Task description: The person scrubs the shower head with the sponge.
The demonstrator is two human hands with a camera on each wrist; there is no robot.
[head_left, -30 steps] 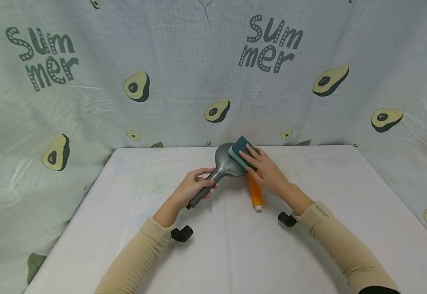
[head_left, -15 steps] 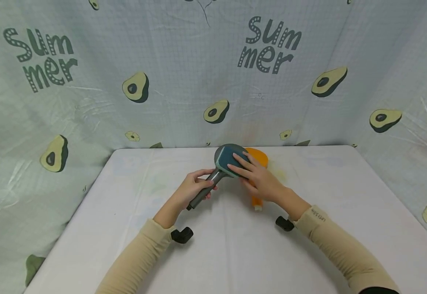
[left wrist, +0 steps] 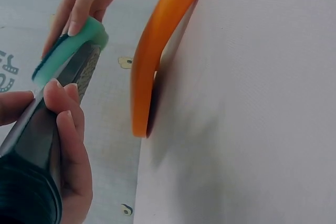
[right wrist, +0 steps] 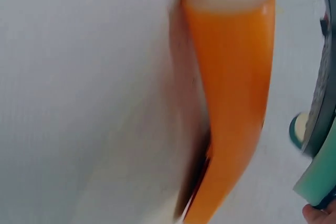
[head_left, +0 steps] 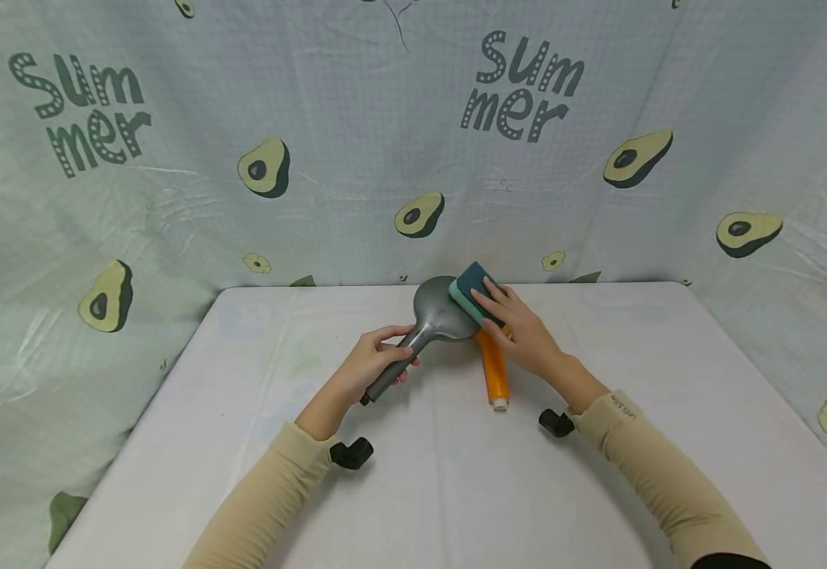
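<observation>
My left hand [head_left: 378, 357] grips the handle of a grey handheld shower head [head_left: 436, 308], held tilted above the table with its smooth back facing up. In the left wrist view, the fingers [left wrist: 73, 140] curl round that handle. Against the right edge of the head lies a sponge [head_left: 472, 291], dark teal on top and light green below. My right hand [head_left: 527, 338] holds the sponge with fingers spread over its dark side and the thumb at its edge. Below them an orange shower head [head_left: 495, 371] with a white threaded end lies on the table, its head mostly hidden.
The white-covered table [head_left: 300, 506] ends at a back edge just behind the shower heads. A hanging curtain [head_left: 342, 158] printed with avocados and lettering stands behind and at the sides. Black camera mounts [head_left: 352, 454] stick out from both wrists.
The right hand slid the sponge left over the back of the grey shower head, then back to its right edge. The left hand and the orange shower head stayed put.
</observation>
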